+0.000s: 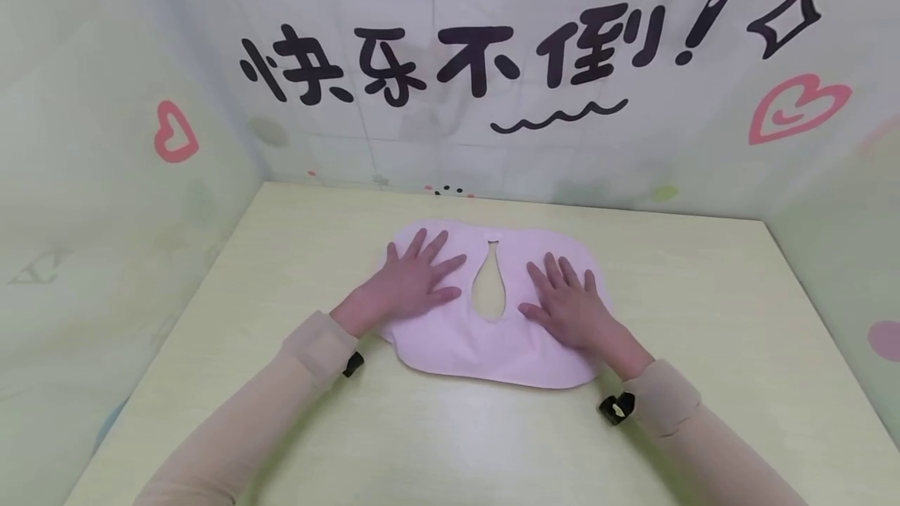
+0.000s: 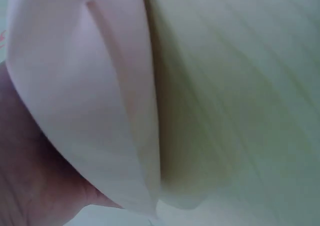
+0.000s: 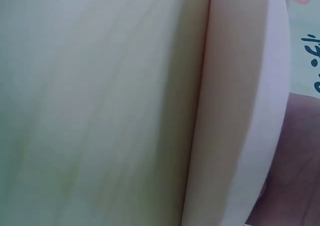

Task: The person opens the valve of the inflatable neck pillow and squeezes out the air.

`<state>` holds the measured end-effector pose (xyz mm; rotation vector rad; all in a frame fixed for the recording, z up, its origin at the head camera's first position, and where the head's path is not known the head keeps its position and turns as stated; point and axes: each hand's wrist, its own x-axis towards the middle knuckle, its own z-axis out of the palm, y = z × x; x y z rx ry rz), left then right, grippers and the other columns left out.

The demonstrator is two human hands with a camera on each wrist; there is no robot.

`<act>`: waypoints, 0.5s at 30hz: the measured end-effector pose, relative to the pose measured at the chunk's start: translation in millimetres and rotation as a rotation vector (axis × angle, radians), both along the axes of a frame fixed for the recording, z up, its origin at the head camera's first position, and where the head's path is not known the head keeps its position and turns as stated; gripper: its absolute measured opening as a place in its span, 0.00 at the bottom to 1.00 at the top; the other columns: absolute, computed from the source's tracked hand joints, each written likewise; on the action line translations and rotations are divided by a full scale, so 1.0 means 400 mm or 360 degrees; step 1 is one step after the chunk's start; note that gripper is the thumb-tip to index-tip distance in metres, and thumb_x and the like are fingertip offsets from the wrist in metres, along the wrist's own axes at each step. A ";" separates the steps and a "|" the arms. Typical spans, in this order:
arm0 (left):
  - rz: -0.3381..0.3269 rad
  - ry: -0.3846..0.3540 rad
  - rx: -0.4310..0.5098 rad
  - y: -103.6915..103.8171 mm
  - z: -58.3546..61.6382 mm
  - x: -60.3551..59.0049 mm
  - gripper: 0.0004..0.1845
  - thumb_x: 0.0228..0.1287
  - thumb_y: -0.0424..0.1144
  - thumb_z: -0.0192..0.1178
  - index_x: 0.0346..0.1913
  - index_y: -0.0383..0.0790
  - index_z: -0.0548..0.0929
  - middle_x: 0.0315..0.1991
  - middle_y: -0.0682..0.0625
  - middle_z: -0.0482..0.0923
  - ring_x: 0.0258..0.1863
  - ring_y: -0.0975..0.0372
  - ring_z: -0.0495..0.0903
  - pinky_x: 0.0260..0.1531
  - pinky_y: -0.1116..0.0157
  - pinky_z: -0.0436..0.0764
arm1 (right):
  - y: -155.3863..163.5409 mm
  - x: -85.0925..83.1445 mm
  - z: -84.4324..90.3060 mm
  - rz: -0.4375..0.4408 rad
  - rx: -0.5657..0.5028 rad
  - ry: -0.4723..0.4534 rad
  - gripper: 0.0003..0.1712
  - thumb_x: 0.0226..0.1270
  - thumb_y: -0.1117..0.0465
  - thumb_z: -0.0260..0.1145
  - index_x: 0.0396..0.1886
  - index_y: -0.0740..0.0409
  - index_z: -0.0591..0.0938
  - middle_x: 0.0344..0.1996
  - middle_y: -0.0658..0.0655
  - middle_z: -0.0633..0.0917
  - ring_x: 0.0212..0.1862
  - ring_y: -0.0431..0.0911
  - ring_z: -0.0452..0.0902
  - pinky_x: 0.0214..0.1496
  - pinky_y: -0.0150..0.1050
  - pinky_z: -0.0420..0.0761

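A pink bib [image 1: 457, 350] lies flat on the table, with a teardrop-shaped neck opening in its middle that narrows toward the far edge. On its left half rests my left hand [image 1: 415, 279], fingers spread and straight. My right hand [image 1: 571, 309] lies palm down on the right half, its fingers also extended. In the left wrist view, the edge of the bib [image 2: 85, 96] crosses close to the camera and covers part of the left hand [image 2: 40, 176]. The right wrist view has the bib's edge [image 3: 245, 86] beside the right hand [image 3: 295, 166].
The pale wooden table [image 1: 478, 443] extends around the bib. Behind it hangs a white printed backdrop [image 1: 436, 123] with black characters and pink hearts, with printed sheets at both sides too. A small black device [image 1: 617, 408] sits at the right wrist, another [image 1: 354, 364] at the left.
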<state>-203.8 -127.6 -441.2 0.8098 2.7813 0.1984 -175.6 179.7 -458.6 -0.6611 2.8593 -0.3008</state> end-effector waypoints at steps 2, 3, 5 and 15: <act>-0.0004 -0.0024 -0.0005 0.002 -0.006 0.002 0.36 0.77 0.67 0.42 0.82 0.61 0.56 0.84 0.43 0.32 0.80 0.39 0.29 0.63 0.23 0.46 | -0.003 0.001 -0.003 -0.0008 -0.0006 -0.0009 0.43 0.81 0.41 0.52 0.82 0.62 0.54 0.80 0.73 0.48 0.79 0.70 0.40 0.70 0.77 0.41; -0.0009 -0.0029 -0.0011 0.003 -0.009 0.002 0.36 0.77 0.68 0.42 0.82 0.62 0.55 0.84 0.43 0.31 0.79 0.38 0.28 0.63 0.22 0.47 | -0.004 0.002 -0.004 -0.0011 -0.0008 -0.0011 0.43 0.81 0.41 0.52 0.82 0.62 0.55 0.80 0.73 0.48 0.79 0.70 0.40 0.70 0.78 0.40; -0.0022 -0.0025 -0.0023 0.004 -0.015 0.003 0.37 0.76 0.68 0.44 0.82 0.62 0.55 0.84 0.42 0.30 0.79 0.37 0.27 0.61 0.22 0.50 | -0.005 0.002 -0.006 -0.0022 -0.0010 -0.0019 0.44 0.81 0.41 0.53 0.82 0.61 0.55 0.80 0.72 0.48 0.80 0.70 0.39 0.70 0.78 0.40; -0.0057 0.0047 -0.0111 0.012 -0.025 0.001 0.38 0.75 0.68 0.46 0.82 0.62 0.56 0.83 0.42 0.28 0.79 0.35 0.28 0.57 0.21 0.57 | -0.003 -0.004 -0.022 -0.0049 0.0034 -0.0051 0.43 0.81 0.40 0.52 0.83 0.59 0.54 0.81 0.70 0.47 0.80 0.67 0.38 0.69 0.79 0.41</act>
